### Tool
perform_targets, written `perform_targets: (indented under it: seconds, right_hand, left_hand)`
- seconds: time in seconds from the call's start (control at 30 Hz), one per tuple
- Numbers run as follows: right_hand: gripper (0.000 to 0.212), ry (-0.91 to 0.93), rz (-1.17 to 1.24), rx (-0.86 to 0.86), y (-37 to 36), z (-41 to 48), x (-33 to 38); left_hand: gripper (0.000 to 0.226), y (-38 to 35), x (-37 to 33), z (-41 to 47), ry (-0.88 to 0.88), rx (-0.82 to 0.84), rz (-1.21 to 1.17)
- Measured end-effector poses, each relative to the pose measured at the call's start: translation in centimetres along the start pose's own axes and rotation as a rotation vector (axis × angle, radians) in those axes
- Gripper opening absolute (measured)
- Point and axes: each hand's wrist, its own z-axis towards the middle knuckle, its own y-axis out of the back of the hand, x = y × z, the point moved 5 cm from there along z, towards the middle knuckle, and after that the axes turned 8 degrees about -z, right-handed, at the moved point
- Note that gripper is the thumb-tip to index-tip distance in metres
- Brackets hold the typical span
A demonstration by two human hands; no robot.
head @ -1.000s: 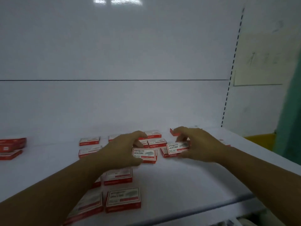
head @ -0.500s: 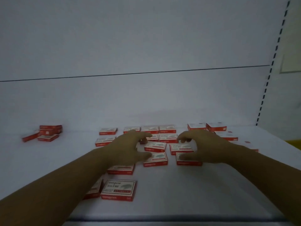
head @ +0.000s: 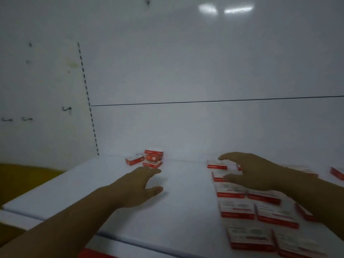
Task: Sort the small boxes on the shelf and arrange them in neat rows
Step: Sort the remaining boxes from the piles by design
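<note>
Several boxes [head: 151,159] lie heaped; the open left hand [head: 135,187] just short of them could scatter them, while the open right hand [head: 256,173], further right, might skew the rows [head: 236,209].

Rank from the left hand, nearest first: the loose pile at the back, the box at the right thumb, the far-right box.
1. Loose pile: back left, just beyond the fingertips of the left hand.
2. Right-thumb box: rightward across the shelf, under the right hand.
3. Far-right box: at the picture's edge.

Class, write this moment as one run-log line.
left hand: open, short of loose boxes | right hand: open, over rowed boxes
</note>
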Motion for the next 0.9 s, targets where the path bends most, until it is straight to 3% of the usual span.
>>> perform_targets:
  seconds: [0.13, 0.3, 0.4, 0.57, 0.73, 0.9]
  right_hand:
    - [0.059, 0.001, -0.044, 0.043, -1.5, 6.1, 6.4]
    - [0.060, -0.025, -0.078, 0.066, -4.7, 11.1, 10.5]
    - [0.062, -0.086, -0.078, 0.043, -6.0, 13.8, 11.2]
    - [0.059, -0.216, -0.021, -0.174, -7.7, 19.0, 12.5]
    - [0.076, -0.373, -0.001, -0.212, -11.1, 23.2, 13.7]
    - [0.073, -0.477, -0.028, -0.272, -11.6, 24.3, 13.8]
  left_hand:
    - [0.060, 2.9, 8.4, -0.5, 0.013, -0.068, -0.043]
    - [0.058, 3.5, 14.0, 1.8, -0.003, -0.086, -0.098]
    - [0.062, 3.2, 15.8, 4.2, 0.008, -0.115, -0.106]
    - [0.070, 2.7, 17.8, 8.3, 0.112, -0.209, -0.137]
    - [0.087, 1.6, 19.6, 12.5, 0.203, -0.185, -0.128]
    - [0.071, 1.0, 19.9, 14.8, 0.201, -0.239, -0.099]
